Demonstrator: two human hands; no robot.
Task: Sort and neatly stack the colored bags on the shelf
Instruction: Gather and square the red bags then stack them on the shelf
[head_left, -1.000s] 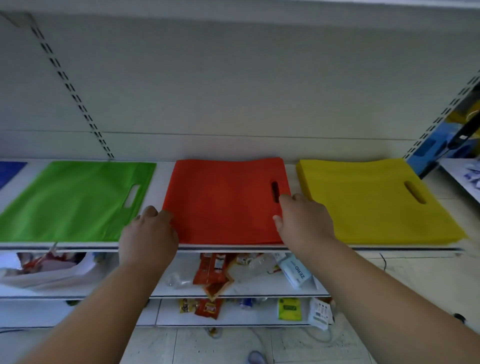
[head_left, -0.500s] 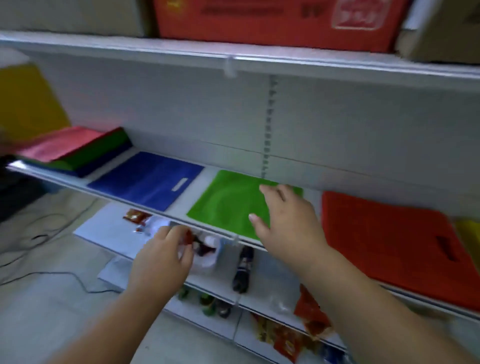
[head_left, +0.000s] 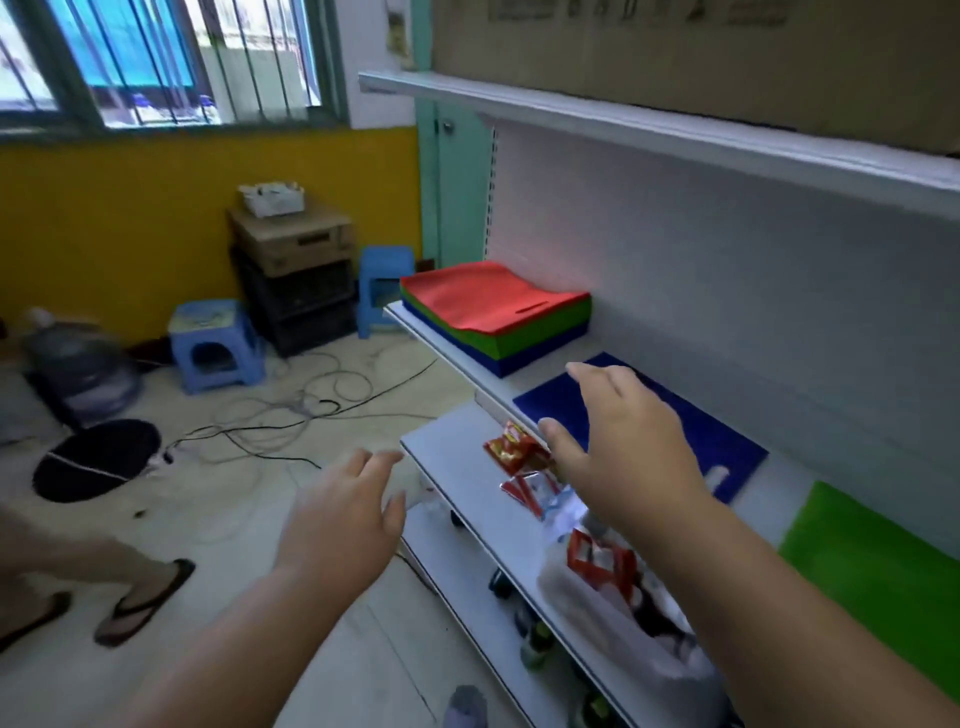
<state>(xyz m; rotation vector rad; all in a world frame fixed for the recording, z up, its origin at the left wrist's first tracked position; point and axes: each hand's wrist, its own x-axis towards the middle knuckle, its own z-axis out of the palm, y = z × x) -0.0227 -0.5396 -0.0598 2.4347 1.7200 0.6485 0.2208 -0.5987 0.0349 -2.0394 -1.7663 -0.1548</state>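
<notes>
A stack of bags (head_left: 498, 317) sits at the far left end of the shelf (head_left: 452, 348), against the back panel (head_left: 727, 291). To its right a single bag (head_left: 727, 441) lies flat on the same shelf, and another bag (head_left: 872, 577) lies further right. The right hand (head_left: 623, 447) hovers before the single bag, above snack packets (head_left: 519, 457) on the lower shelf (head_left: 457, 467). The left hand (head_left: 343, 514) hangs left of that shelf, over the floor (head_left: 234, 499). Two stools (head_left: 215, 345) stand on the floor behind, before stacked boxes (head_left: 296, 270).

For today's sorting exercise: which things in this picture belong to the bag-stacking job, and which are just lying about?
Belongs to the job:
mixed bag stack
blue bag
green bag
shelf
left hand, right hand

Just lying about:
snack packets
blue stools
floor cables
cardboard boxes
</notes>
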